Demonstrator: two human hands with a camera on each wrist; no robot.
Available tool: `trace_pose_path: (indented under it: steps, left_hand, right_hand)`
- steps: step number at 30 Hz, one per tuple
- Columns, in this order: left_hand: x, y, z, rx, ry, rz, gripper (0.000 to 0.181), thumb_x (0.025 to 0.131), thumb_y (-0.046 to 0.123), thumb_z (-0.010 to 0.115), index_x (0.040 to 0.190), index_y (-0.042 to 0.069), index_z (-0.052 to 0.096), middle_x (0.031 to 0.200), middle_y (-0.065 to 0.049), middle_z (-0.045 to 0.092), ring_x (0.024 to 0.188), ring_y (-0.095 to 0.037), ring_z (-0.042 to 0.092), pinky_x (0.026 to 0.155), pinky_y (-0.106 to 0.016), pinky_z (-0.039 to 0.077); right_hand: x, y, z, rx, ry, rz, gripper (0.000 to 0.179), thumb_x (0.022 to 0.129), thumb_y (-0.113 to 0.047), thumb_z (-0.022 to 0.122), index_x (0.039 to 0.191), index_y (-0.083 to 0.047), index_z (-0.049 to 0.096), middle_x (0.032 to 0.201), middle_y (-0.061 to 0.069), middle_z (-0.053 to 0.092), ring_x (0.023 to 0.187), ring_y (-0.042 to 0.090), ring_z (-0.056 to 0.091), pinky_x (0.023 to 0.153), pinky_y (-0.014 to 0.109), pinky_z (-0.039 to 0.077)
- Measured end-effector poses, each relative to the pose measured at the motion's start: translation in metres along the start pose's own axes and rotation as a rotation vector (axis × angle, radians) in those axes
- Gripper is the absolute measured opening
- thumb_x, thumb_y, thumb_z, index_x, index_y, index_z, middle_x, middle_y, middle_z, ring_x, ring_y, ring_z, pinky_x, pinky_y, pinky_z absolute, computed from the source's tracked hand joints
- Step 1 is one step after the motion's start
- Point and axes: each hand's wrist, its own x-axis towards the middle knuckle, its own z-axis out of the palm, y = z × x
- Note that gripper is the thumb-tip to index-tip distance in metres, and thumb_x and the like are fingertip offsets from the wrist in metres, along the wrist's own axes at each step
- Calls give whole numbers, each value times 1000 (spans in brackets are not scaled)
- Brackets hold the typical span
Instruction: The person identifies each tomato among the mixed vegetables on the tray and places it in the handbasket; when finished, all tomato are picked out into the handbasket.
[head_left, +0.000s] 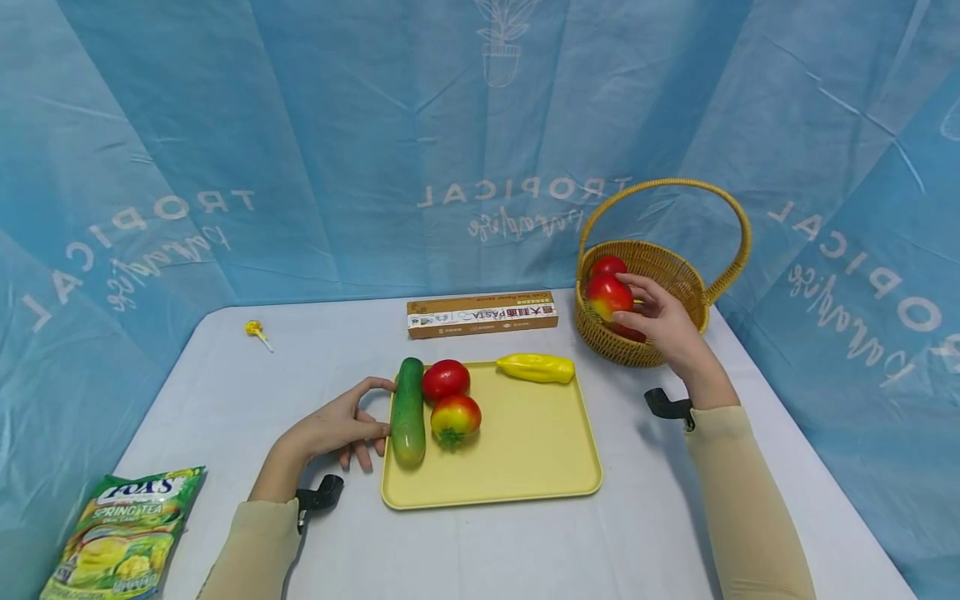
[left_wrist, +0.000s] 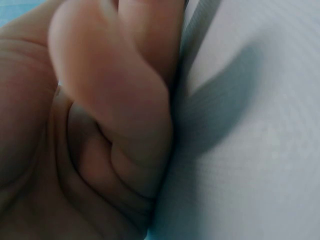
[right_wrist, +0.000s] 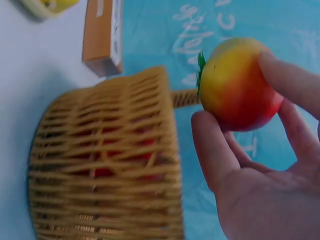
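Observation:
My right hand [head_left: 660, 321] holds a red-and-yellow toy tomato [right_wrist: 242, 85] by its sides, between thumb and fingers. In the right wrist view its green leafy top faces left, above the rim of the wicker basket [right_wrist: 105, 150]. Red fruit shows inside the basket through the weave. My left hand [head_left: 337, 427] rests at the left edge of a yellow tray [head_left: 517, 454], index finger and thumb at the rim beside a green cucumber [head_left: 408, 412]. On the tray also lie a red fruit [head_left: 446, 381], a red-and-yellow tomato [head_left: 455, 419] and a yellow pepper-like piece [head_left: 536, 367].
A pasta box [head_left: 482, 315] lies behind the tray, left of the basket. The basket's tall handle [head_left: 667, 185] arches over its opening. A yellow lollipop [head_left: 255, 330] lies at the back left, and a green candy bag [head_left: 123, 533] at the front left.

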Motion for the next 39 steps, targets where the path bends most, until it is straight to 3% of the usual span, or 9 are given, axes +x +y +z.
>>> trace_pose_path:
  steps: [3, 6, 15, 27, 39]
  left_hand:
    - [0, 0, 0, 1, 0, 3, 73, 102, 27, 72, 160, 24, 27, 85, -11, 78, 59, -26, 75, 47, -25, 53]
    - [-1, 1, 0, -1, -1, 4, 73, 101, 27, 72, 160, 23, 27, 85, -11, 78, 59, -26, 75, 47, -25, 53]
    - [-1, 2, 0, 7, -1, -2, 72, 102, 29, 71, 159, 25, 27, 86, -11, 78, 59, -26, 75, 47, -26, 54]
    - [1, -1, 0, 12, 1, -23, 72, 101, 32, 72, 159, 28, 28, 86, -10, 78, 60, -27, 75, 47, -26, 53]
    - [1, -1, 0, 13, 4, -21, 73, 101, 32, 72, 159, 27, 28, 86, -10, 78, 60, -28, 75, 47, -26, 53]
  right_hand:
    - [4, 6, -2, 3, 28, 13, 68, 101, -34, 74, 161, -39, 41, 163, 11, 44, 150, 34, 43, 121, 51, 45]
    - [8, 12, -4, -3, 47, 27, 69, 101, -34, 73, 161, -37, 41, 164, 11, 44, 151, 35, 42, 123, 57, 42]
    - [16, 25, -4, -22, 62, 43, 69, 103, -34, 72, 163, -37, 39, 164, 11, 41, 150, 36, 42, 122, 56, 42]
    - [14, 22, -3, -37, 57, 22, 68, 104, -33, 69, 165, -31, 38, 166, 15, 38, 154, 39, 40, 125, 59, 39]
    - [12, 20, -3, -31, 69, 14, 64, 105, -33, 68, 163, -37, 41, 164, 15, 38, 154, 39, 41, 124, 58, 40]
